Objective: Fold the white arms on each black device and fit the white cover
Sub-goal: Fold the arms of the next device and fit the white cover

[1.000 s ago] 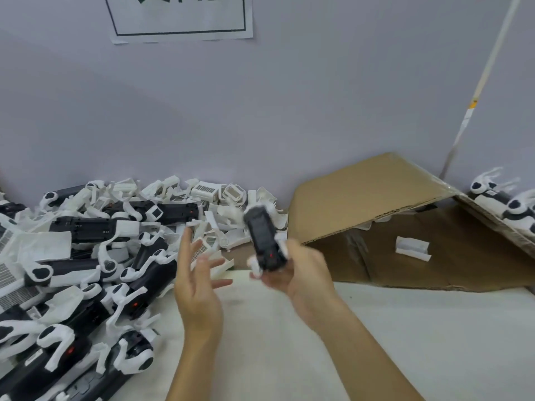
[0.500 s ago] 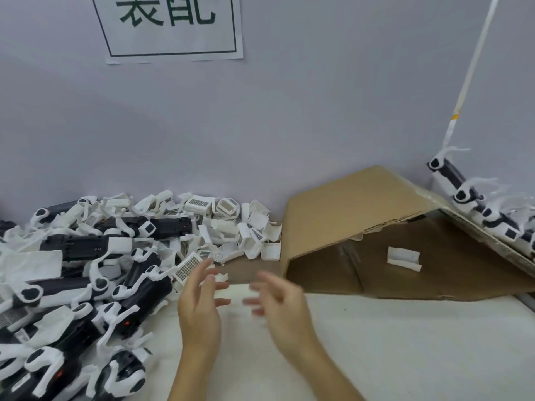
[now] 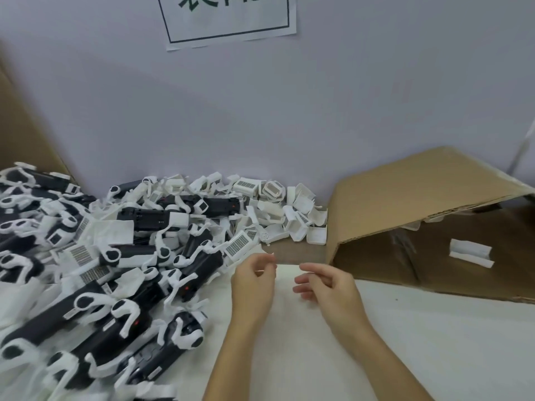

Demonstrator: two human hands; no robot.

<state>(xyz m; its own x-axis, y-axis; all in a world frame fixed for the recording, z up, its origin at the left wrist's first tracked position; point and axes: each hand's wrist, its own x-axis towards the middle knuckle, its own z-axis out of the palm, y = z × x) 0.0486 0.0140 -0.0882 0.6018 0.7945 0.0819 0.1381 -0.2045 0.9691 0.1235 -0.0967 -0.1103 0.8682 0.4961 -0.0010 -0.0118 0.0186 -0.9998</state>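
A big heap of black devices [image 3: 95, 285] with unfolded white arms fills the left of the table. Behind it, along the wall, lies a pile of white covers [image 3: 289, 215]. My left hand [image 3: 253, 280] hovers over the white table just right of the heap, fingers loosely curled, holding nothing. My right hand [image 3: 325, 287] hovers beside it, fingers relaxed and pointing left, also holding nothing. The nearest black device [image 3: 199, 270] lies just left of my left hand.
An open cardboard box [image 3: 419, 204] lies on its side at the right, with a white cover [image 3: 470, 252] inside. A paper sign [image 3: 231, 18] hangs on the grey wall. A brown cardboard panel [image 3: 20, 134] stands at the far left.
One second ago my right hand held a black device with folded arms; it has since let it go. The view has swung left, and both hands now hover with nothing in them.
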